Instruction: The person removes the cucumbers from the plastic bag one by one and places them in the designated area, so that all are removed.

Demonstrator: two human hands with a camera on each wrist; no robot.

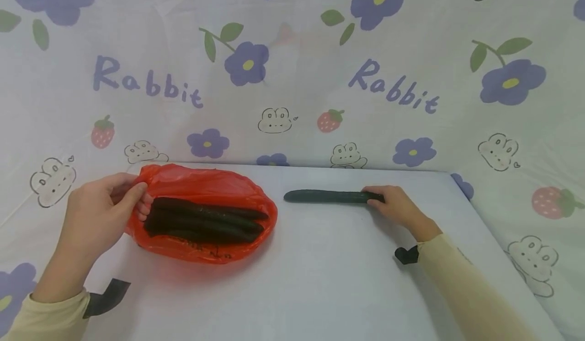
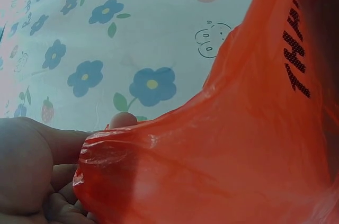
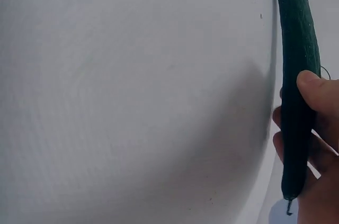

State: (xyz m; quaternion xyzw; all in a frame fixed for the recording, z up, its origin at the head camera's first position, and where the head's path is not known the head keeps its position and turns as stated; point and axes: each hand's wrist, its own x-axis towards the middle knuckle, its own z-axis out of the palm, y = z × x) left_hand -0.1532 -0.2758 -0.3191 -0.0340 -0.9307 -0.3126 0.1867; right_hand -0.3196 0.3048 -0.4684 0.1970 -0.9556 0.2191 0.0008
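A red plastic bag [image 1: 205, 178] lies on its side at the left of the table, its mouth spread wide. Inside it are several dark green cucumbers [image 1: 205, 224]. My left hand [image 1: 102, 209] pinches the bag's left rim between thumb and fingers; the left wrist view shows the film [image 2: 212, 144] pulled taut from those fingers. Right of the bag, my right hand [image 1: 395, 204] grips one long cucumber [image 1: 324, 197] by its right end. In the right wrist view the thumb presses one side of that cucumber [image 3: 297, 38], fingers curled behind, with its stem end pointing down.
The white table [image 1: 320, 280] reaches back to a hanging cloth [image 1: 292, 97] printed with flowers, rabbits and strawberries. Dark straps [image 1: 107, 298] stick out from both sleeves. The table's right edge slants past the right forearm.
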